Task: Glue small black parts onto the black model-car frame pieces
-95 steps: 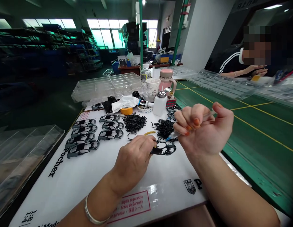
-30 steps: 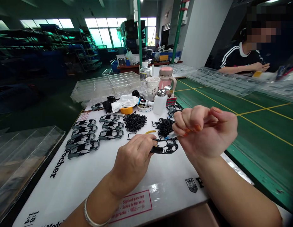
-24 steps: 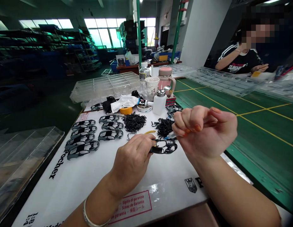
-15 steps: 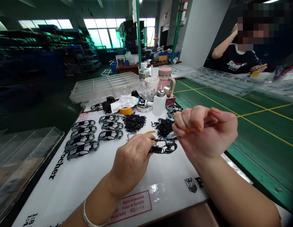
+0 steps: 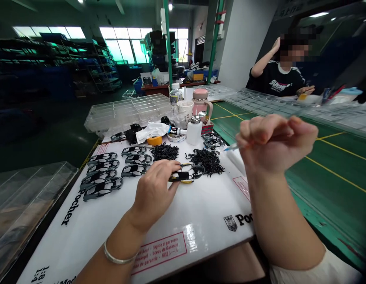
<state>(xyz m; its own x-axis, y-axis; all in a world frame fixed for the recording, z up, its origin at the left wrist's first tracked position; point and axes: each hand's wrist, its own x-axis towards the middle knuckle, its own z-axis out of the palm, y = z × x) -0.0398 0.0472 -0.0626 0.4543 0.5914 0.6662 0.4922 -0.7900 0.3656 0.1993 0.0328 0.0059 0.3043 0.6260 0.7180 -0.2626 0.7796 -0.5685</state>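
Observation:
My left hand (image 5: 155, 190) pinches the end of a flat black openwork plastic part (image 5: 188, 172) that lies over a yellow ring on the white cardboard sheet (image 5: 91, 221). My right hand (image 5: 274, 142) is raised above the sheet's right side, fingers curled round a thin clear syringe-like applicator (image 5: 232, 148) whose tip points left. Two heaps of small black pieces (image 5: 207, 161) lie just beyond the held part. Several finished black parts (image 5: 103, 173) are laid out in rows on the left.
Behind the heaps stand a white dispenser bottle (image 5: 194, 130), a pink mug (image 5: 200, 102), a cup, a water bottle, a glue tube and tape rolls. Clear plastic trays (image 5: 126, 112) lie at the back, left and right. A person in a black shirt (image 5: 281, 81) sits across the green table (image 5: 327, 173).
My left hand has slid the black part left and away, onto the yellow ring. My right hand has lifted the applicator up and to the right, clear of the part. The person opposite raised a hand.

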